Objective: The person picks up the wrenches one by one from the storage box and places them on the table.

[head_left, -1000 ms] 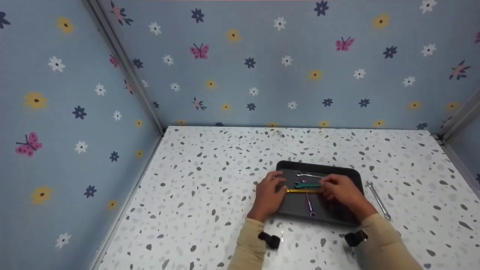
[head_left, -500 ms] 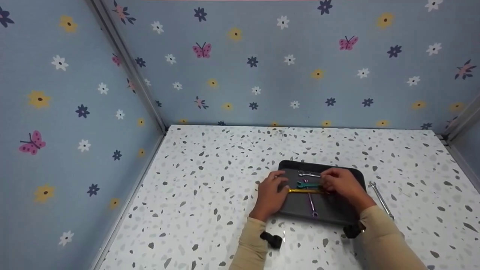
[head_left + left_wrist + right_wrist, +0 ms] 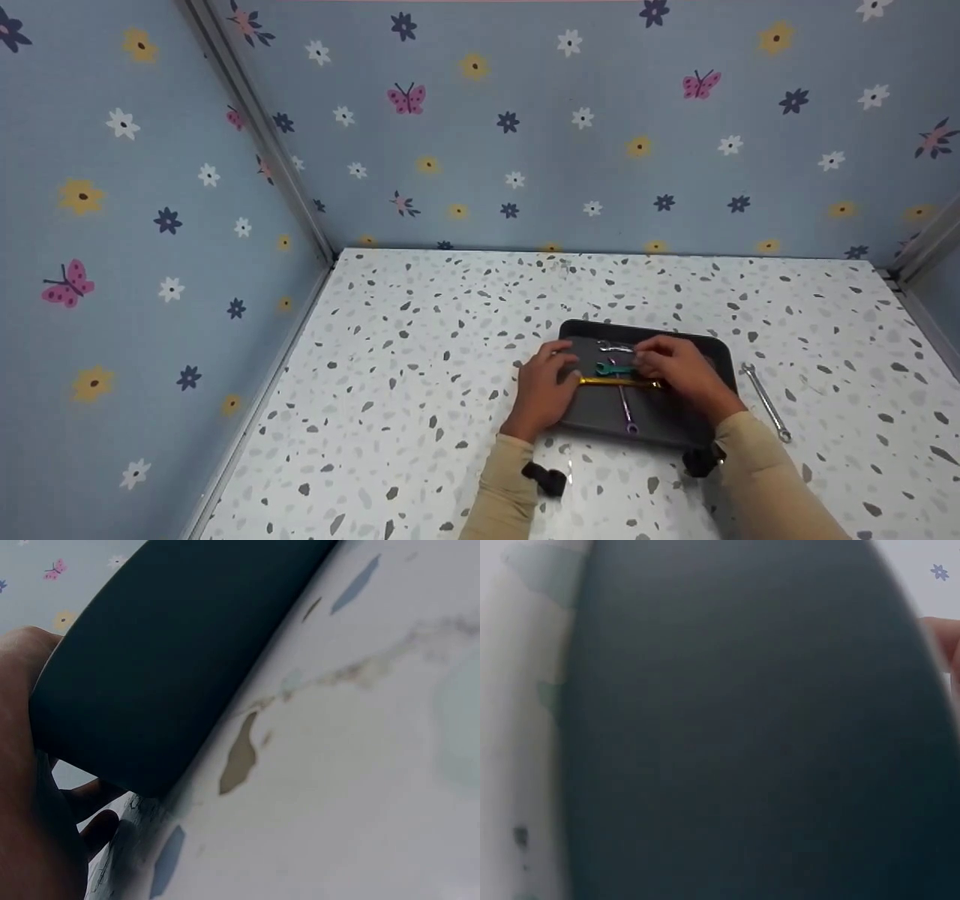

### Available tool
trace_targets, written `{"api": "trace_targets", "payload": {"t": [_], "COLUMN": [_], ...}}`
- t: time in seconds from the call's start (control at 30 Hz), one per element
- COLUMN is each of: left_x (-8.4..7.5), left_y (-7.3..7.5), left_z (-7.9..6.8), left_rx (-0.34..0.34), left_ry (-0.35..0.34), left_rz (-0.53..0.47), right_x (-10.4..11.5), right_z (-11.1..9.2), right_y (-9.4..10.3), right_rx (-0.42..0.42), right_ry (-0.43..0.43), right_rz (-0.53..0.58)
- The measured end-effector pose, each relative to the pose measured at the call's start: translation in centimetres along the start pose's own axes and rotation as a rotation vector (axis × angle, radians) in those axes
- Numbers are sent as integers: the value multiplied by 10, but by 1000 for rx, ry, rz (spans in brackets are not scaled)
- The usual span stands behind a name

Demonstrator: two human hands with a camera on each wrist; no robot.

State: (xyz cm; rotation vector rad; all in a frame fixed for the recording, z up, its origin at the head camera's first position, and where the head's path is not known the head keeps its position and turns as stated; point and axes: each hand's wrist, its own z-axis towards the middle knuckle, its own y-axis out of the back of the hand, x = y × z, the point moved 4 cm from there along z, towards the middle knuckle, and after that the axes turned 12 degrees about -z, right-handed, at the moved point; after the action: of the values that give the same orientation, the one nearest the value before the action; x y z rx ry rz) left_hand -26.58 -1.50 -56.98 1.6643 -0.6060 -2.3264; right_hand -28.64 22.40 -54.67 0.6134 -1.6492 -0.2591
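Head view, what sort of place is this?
It looks like a small, purpose-built work booth: flower-printed panels stand around a speckled table, with metal framing at the corners.

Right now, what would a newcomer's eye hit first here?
Likely the bright yellow tool and purple wrench crossing in the dark tray, right of centre in the head view. The left grip is at the tray's left side, the right grip over its right half. Then a silver wrench on the table right of the tray, and the flowered blue wall behind.
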Motion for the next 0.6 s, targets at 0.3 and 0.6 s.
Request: {"api": "trace_targets", "payload": {"t": [0.3,0.6], "left_x": [0,-1], "left_y": [0,1], "left_z": [0,0], "left_rx": [-1,-15], "left_ry": [7,-38], "left_rz": [5,9], "right_x": [-1,0], "right_z": [-1,-3], "right_y": [-6,-6], "right_rx": [9,-15], "right_ry": [39,138], "right_rz": [-139,-359]}}
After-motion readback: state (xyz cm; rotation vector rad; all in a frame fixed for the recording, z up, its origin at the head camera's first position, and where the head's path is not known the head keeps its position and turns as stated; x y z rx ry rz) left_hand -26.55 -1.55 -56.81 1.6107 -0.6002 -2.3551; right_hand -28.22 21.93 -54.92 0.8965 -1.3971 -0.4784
